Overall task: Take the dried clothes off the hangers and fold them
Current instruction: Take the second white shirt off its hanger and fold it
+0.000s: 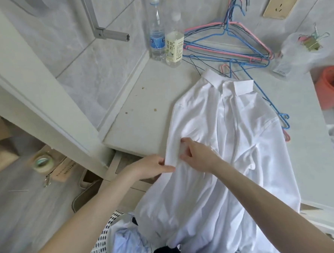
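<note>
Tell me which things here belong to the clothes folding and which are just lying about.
Belongs: white shirt, held by left hand and right hand; wire hangers; laundry basket.
Lying about: water bottle; tea bottle; binder clips; tape roll.

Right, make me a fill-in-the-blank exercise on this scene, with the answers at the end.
1. The left hand and right hand both hold a shirt that is ____ in colour.
2. The wire things piled behind the shirt's collar are ____.
3. The number of bottles standing in the corner is ____.
4. The basket at the bottom has walls dotted with ____.
Answers: white; hangers; two; holes.
</note>
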